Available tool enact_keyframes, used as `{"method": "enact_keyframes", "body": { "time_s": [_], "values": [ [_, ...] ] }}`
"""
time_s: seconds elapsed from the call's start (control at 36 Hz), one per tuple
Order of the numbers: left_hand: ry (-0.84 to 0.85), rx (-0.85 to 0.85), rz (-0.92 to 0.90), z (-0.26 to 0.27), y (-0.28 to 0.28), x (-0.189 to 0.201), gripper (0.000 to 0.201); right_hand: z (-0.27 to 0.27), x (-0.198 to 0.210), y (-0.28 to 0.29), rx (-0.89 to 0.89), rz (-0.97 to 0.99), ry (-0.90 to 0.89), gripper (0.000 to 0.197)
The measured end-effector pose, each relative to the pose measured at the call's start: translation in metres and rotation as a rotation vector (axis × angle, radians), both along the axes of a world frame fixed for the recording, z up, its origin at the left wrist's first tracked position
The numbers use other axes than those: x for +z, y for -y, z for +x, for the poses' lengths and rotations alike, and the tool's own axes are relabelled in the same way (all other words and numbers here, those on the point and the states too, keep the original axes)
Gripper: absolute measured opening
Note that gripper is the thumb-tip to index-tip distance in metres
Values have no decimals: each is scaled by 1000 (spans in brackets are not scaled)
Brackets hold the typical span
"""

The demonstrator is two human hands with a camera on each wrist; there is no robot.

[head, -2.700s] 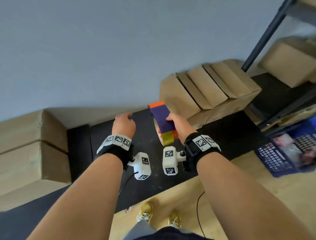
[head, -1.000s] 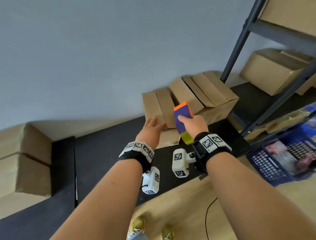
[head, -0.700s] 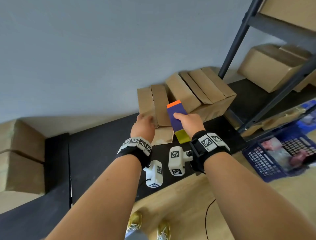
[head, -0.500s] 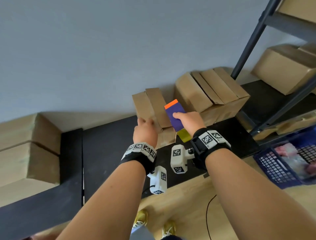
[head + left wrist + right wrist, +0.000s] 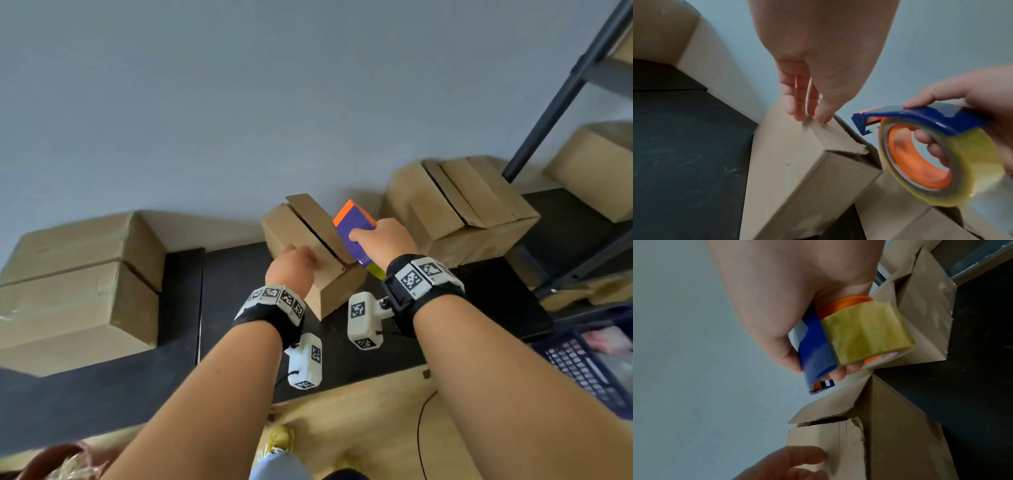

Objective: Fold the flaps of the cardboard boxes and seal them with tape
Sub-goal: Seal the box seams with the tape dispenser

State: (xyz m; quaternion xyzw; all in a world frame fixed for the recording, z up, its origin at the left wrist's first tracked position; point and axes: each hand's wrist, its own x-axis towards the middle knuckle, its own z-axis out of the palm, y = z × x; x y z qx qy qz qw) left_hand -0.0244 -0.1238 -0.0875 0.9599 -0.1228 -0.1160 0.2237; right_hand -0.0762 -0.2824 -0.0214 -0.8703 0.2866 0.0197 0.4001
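A: What worries you most here?

B: The small brown cardboard box [image 5: 310,255] on the black table [image 5: 137,370] isn't shut. Its right flap [image 5: 317,221] stands proud of the left one, with a dark gap between them. The left hand [image 5: 291,270] lies on the left flap with fairly straight fingers [image 5: 797,104], pressing rather than gripping. If tape goes down now, I'd expect it to bridge the gap or stick crooked.

A: And the other hand?

B: The right hand [image 5: 383,240] is wrapped round the blue-and-orange tape dispenser with its yellowish clear roll [image 5: 931,154], fingers through the orange core, thumb on the blue guard. It hovers just beside the raised flap, above the box's right edge. I can't make out a free tape end, so starting the strip may take a second try.

A: Could the box slide?

B: I think so. It looks light, sits skewed, and only flat fingers pin it. A pull on the tape could drag it toward the table's near edge [image 5: 342,387], which isn't far behind the wrists.

A: Room to work?

B: Tight on the right: a larger open cardboard box [image 5: 459,205] stands near, so the dispenser has little swing that way. Behind is the grey wall [image 5: 239,102]. On the left, bare table lies between this box and the stacked big cardboard boxes [image 5: 78,281], the better side to shift toward.
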Motion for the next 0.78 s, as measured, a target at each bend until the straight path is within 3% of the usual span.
{"method": "enact_keyframes", "body": {
  "time_s": [0.19, 0.28, 0.42, 0.53, 0.78],
  "values": [
    [93, 12, -47, 37, -12, 6, 26, 13, 21, -12, -67, 165, 145, 29],
    [113, 14, -66, 54, -17, 9, 26, 25, 25, -21, -117, 289, 204, 47],
    [94, -17, -54, 85, -27, 12, 37, 43, 34, -36, -185, 455, 267, 27],
    [48, -64, -28, 111, -33, 9, 49, 57, 34, -46, -215, 567, 277, 29],
    [-12, -97, -106, 155, -18, 6, 47, 76, 3, -41, -234, 436, 196, 46]
  ]
}}
